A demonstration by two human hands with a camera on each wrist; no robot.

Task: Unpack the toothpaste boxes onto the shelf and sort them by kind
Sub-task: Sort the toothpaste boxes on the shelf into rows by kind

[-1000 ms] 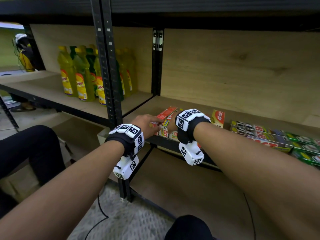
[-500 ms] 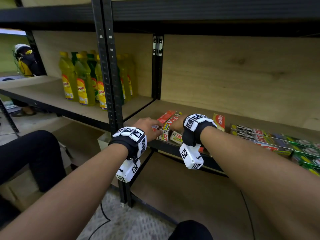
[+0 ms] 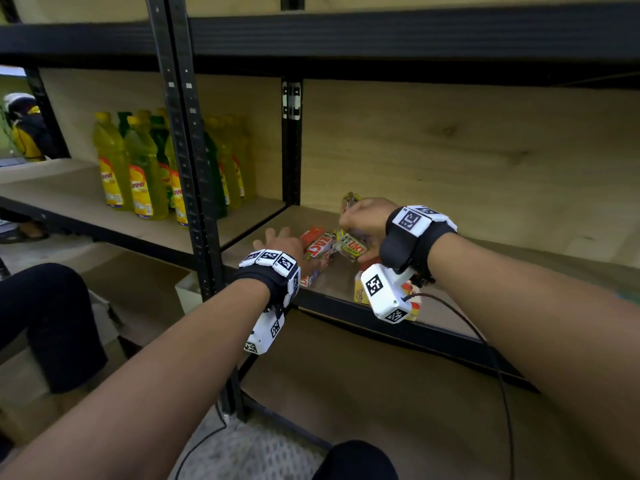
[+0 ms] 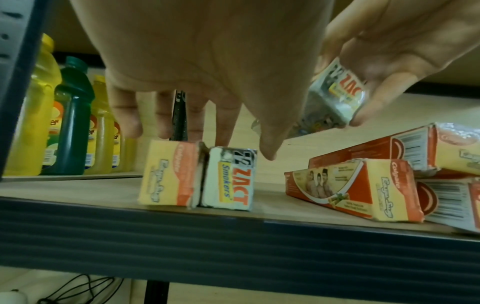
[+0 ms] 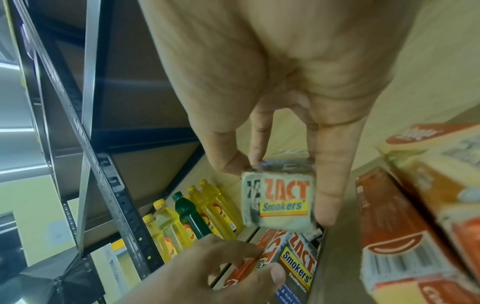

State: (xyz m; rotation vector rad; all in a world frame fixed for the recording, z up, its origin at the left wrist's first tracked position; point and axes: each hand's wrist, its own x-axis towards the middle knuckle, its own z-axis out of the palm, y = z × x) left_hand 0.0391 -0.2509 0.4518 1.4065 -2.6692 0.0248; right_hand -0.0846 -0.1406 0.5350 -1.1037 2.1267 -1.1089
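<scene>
My right hand [image 3: 360, 220] pinches a white Zact Smokers box [image 5: 279, 201] by its sides and holds it tilted above the wooden shelf [image 3: 332, 282]. My left hand [image 3: 273, 237] hovers open, fingers spread, over two boxes lying side by side at the shelf's front edge: an orange-and-yellow Colgate box [image 4: 166, 174] and a Zact box [image 4: 228, 179]. In the right wrist view its fingers [image 5: 228, 265] touch those boxes. More Colgate boxes [image 4: 350, 189] lie in a loose pile to the right, partly hidden under my right wrist.
Yellow and green dish soap bottles [image 3: 138, 174] stand on the neighbouring shelf to the left, beyond a black upright post [image 3: 180, 150]. Another shelf runs low overhead. Cardboard [image 3: 138, 289] lies below, and a person [image 3: 24, 129] stands at far left.
My right hand has lifted a Zact box up off the pile. My left hand has let go of the boxes it held and opened out over them.
</scene>
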